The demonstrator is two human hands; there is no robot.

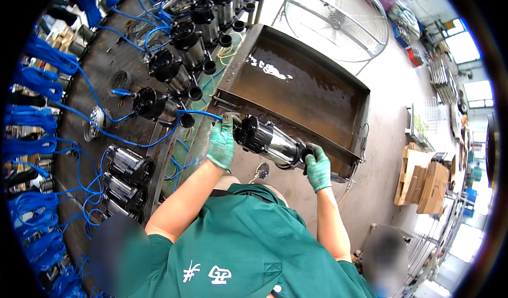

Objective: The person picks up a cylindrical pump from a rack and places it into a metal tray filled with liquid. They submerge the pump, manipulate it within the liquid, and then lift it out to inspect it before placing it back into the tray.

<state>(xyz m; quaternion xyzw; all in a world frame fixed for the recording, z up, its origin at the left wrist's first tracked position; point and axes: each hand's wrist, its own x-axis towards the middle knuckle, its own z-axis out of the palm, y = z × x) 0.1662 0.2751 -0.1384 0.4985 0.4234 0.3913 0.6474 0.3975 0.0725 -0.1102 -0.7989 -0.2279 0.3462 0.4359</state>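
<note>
Concrete floor (391, 113) lies under a brown water tank (296, 86). Over its near rim, the pump (271, 142) lies level, black cap leftward. Gloved left hand (222, 142) and right hand (317, 168) clasp its ends.

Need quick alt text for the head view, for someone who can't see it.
Two green-gloved hands, left hand and right hand, hold a steel-bodied pump level at the rim of a rusty water tank. More pumps with blue cables lie on the workbench to the left.

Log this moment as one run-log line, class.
left hand: grips pump cable end | right hand: grips outlet end | pump: held level beside water tank
</note>
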